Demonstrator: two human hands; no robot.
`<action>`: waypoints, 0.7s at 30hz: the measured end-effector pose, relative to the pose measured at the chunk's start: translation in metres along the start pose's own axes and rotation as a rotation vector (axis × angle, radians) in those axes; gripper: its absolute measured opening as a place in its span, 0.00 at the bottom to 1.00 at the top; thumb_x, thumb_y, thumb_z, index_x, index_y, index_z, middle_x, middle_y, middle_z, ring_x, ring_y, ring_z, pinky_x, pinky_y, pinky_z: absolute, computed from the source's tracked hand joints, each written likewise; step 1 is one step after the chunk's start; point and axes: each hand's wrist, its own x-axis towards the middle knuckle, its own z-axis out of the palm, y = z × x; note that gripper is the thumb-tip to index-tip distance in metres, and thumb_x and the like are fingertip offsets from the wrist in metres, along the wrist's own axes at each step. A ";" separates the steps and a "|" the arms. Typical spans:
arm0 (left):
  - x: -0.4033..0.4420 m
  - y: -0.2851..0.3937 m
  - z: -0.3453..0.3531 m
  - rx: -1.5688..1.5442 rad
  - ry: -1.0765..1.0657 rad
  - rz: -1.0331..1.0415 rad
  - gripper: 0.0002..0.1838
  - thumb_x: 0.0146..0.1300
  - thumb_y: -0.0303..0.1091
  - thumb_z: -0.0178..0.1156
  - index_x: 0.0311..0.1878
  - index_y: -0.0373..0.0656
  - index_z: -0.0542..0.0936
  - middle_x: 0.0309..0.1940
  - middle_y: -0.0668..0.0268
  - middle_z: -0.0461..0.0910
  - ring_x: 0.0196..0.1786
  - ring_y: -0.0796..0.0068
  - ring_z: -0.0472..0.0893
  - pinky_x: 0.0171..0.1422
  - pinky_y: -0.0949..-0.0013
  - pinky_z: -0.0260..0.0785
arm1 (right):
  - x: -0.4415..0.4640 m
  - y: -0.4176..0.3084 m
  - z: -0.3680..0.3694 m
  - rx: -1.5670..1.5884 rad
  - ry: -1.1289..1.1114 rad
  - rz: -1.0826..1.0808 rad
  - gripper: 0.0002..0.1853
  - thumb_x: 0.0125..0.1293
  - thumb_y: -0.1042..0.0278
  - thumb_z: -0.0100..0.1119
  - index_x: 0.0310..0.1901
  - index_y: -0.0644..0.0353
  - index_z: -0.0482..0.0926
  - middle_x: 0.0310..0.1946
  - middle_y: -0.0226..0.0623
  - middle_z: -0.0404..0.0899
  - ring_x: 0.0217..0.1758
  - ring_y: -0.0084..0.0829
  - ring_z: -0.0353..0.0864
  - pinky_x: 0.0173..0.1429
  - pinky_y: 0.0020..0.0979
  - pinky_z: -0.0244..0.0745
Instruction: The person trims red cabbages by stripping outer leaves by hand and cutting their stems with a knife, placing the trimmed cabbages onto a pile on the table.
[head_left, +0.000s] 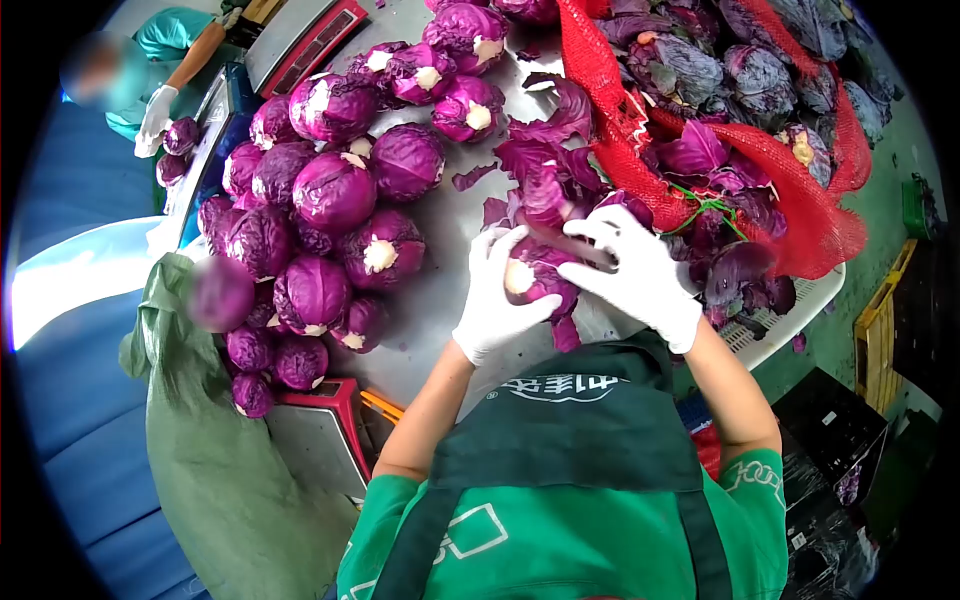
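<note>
A purple cabbage (545, 285) with a pale cut stem end is between my two white-gloved hands over the metal table. My left hand (495, 300) is wrapped round its left side, the thumb along its near edge. My right hand (640, 270) is bent at the cabbage's right side, closed on what looks like a small knife (590, 250); its blurred grey blade lies across the cabbage and its handle is hidden. Loose purple leaves (545, 175) lie just beyond my hands.
Many trimmed cabbages (335, 190) are piled on the metal table (450, 220) to the left. A red mesh sack (800, 215) of untrimmed cabbages and a white basket (800, 320) are to the right. Red-framed scales (345, 430) stand by the pile. Another person's gloved hand (155, 120) is at upper left.
</note>
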 end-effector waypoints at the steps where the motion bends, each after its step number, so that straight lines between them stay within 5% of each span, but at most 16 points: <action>1: 0.000 0.002 0.002 0.117 -0.025 0.043 0.49 0.42 0.39 0.77 0.68 0.38 0.63 0.63 0.49 0.63 0.68 0.52 0.65 0.73 0.55 0.58 | 0.001 -0.003 0.005 0.031 -0.047 0.028 0.22 0.58 0.54 0.71 0.52 0.51 0.80 0.44 0.33 0.74 0.41 0.34 0.80 0.47 0.33 0.78; 3: -0.003 -0.001 0.010 0.073 -0.025 0.046 0.50 0.42 0.41 0.77 0.69 0.38 0.63 0.64 0.49 0.61 0.68 0.51 0.64 0.73 0.53 0.58 | 0.009 -0.012 -0.007 0.058 -0.294 0.133 0.25 0.64 0.48 0.63 0.57 0.54 0.76 0.48 0.41 0.72 0.50 0.41 0.79 0.52 0.42 0.75; 5: 0.000 -0.001 0.014 -0.217 -0.009 -0.022 0.51 0.42 0.40 0.76 0.69 0.37 0.62 0.64 0.49 0.62 0.68 0.51 0.65 0.73 0.54 0.58 | 0.006 0.005 -0.001 0.092 -0.247 0.056 0.24 0.64 0.50 0.63 0.56 0.55 0.76 0.47 0.40 0.72 0.49 0.40 0.79 0.52 0.41 0.76; 9: 0.006 0.000 0.008 0.004 -0.043 0.093 0.51 0.43 0.39 0.76 0.70 0.38 0.61 0.64 0.51 0.64 0.68 0.52 0.66 0.73 0.55 0.59 | 0.001 0.015 -0.007 0.190 -0.272 0.068 0.21 0.64 0.57 0.64 0.54 0.58 0.77 0.45 0.38 0.74 0.46 0.38 0.80 0.49 0.37 0.76; 13: 0.010 0.001 0.010 -0.016 -0.050 0.093 0.51 0.44 0.39 0.76 0.71 0.38 0.60 0.64 0.52 0.64 0.68 0.53 0.66 0.74 0.55 0.58 | -0.003 0.038 0.008 -0.013 -0.028 -0.198 0.15 0.63 0.63 0.63 0.50 0.57 0.80 0.36 0.37 0.78 0.38 0.38 0.82 0.43 0.36 0.77; 21: 0.012 0.003 0.011 -0.032 -0.042 0.072 0.50 0.45 0.40 0.75 0.70 0.38 0.61 0.63 0.51 0.67 0.67 0.53 0.67 0.73 0.55 0.58 | -0.007 0.019 -0.002 0.025 -0.151 -0.047 0.18 0.62 0.62 0.64 0.52 0.58 0.79 0.40 0.39 0.78 0.35 0.36 0.82 0.41 0.33 0.78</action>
